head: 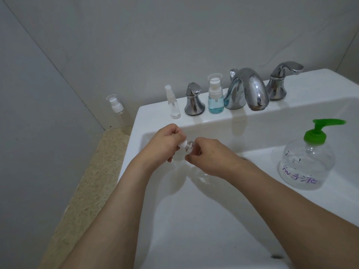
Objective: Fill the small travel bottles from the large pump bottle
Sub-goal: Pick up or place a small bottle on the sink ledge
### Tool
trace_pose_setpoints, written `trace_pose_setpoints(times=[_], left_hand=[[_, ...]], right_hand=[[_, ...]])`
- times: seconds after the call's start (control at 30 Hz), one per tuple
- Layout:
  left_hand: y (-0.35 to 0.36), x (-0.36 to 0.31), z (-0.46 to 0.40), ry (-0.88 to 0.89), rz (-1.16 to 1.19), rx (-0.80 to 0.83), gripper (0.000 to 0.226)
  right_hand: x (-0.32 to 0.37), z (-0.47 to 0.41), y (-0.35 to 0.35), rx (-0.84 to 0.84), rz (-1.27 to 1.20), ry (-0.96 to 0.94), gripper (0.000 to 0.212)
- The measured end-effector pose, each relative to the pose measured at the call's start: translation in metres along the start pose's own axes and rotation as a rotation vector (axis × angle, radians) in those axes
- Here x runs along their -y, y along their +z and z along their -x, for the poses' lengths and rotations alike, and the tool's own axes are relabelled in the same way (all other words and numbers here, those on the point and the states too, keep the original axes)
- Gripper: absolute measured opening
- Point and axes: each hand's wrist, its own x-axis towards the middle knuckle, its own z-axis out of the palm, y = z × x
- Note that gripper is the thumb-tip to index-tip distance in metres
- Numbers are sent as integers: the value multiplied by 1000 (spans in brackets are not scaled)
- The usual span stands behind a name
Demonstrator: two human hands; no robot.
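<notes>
Over the white sink (pixel 194 210), both hands hold a small clear travel bottle (pixel 189 146) lying sideways. My left hand (pixel 167 141) pinches its white cap (pixel 182 145). My right hand (pixel 206 156) grips the bottle's body, most of which is hidden by the fingers. The large clear pump bottle (pixel 308 164) with a green pump and purple writing stands on the sink's right rim. Three other travel bottles are in view: a thin clear spray bottle (pixel 173 103) and a blue-liquid one (pixel 215 96) on the back ledge, and a tall clear one (pixel 116 111) in the left corner.
A chrome tap spout (pixel 250 90) with two chrome handles (pixel 194 100) (pixel 281 80) stands along the sink's back ledge. A speckled stone counter (pixel 87 181) runs beside the sink on the left, against grey walls.
</notes>
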Motion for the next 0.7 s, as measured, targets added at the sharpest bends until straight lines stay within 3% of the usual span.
trace_pose_setpoints(times=[0.2, 0.43, 0.57, 0.7], left_hand=[[0, 3, -2, 1, -27, -47, 33], [-2, 4, -2, -10, -45, -1, 12], [1, 4, -2, -22, -34, -49, 30], [0, 3, -1, -18, -48, -27, 17]], right_hand=[[-1, 0, 1, 0, 7, -7, 20], [-1, -1, 1, 9, 3, -3, 18], [-1, -1, 1, 14, 10, -1, 17], [-1, -1, 0, 28, 14, 6, 16]])
